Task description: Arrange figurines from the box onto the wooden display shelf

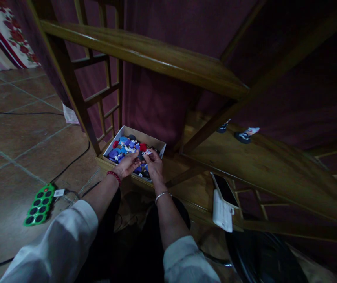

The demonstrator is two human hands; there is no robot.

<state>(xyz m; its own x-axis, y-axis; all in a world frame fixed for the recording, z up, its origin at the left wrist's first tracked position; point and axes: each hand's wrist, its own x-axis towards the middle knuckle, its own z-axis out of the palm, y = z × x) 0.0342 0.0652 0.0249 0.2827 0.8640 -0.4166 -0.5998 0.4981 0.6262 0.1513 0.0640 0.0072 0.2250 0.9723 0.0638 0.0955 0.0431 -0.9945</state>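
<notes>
My left hand and my right hand meet above an open white cardboard box. Between their fingertips is a small figurine with white and pink parts; a dark round piece beside it looks like its base. My right fingers pinch the pale part, while my left fingers curl at the dark side. Fingers partly cover it, so its full shape is hidden. Many small figurines with blue, purple, red and black round bases lie jumbled in the box.
The box sits on the low board of a wooden shelf. Two dark-based figurines stand on a board to the right. A phone lies over a white object. A green power strip and cables are on the tiled floor.
</notes>
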